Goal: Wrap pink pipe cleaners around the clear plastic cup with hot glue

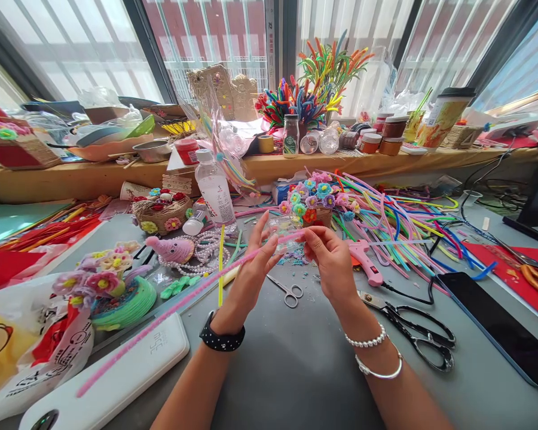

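A long pink pipe cleaner [161,316] slants from the lower left up to both hands. Its near end is over a white power bank [130,370]. My right hand [329,263] pinches the far end between thumb and fingertips. With fingers fairly straight, my left hand [251,269] has the stem running between its thumb and fingers. Small scissors [290,292] lie on the table just below the hands. A pink glue gun [365,263] rests right of my right hand, and large black-handled scissors [419,334] lie nearer me.
Loose coloured pipe cleaners [385,221] spread at the right, beyond a phone [502,322]. A flower basket [318,215], a water bottle [214,191] and a pink crocheted cone [174,251] stand behind the hands. A crowded ledge [269,169] runs along the windows.
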Motion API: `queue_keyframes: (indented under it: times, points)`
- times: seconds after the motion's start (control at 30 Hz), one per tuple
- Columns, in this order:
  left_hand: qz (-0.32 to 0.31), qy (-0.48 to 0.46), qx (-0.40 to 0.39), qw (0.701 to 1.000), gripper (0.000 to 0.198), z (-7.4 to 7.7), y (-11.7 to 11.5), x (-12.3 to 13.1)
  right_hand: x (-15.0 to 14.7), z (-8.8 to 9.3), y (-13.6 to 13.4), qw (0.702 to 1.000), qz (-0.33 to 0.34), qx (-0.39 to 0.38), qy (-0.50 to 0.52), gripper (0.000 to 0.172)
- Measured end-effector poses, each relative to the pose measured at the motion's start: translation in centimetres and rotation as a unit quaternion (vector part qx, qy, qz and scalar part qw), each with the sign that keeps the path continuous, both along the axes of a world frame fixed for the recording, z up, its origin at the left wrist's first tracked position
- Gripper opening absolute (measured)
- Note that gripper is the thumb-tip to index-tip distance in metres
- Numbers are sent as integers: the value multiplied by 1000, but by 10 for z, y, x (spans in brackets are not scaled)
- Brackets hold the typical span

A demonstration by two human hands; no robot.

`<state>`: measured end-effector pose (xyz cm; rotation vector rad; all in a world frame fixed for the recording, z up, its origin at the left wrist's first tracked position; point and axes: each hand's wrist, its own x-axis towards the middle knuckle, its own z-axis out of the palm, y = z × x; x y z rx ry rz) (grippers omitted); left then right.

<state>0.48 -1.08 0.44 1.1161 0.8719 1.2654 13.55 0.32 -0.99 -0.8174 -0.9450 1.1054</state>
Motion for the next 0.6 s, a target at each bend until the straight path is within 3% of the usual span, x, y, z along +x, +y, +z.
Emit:
queue_keyframes:
  times: [0.3,0.6]
  points:
    - [26,79,48,995,49,-1,-1,-2,-2,-2,-1,999,-18,10,28,19]
    - [36,128,30,991,52,2,2,-6,-1,-2,-1,1000,-17,17,0,22]
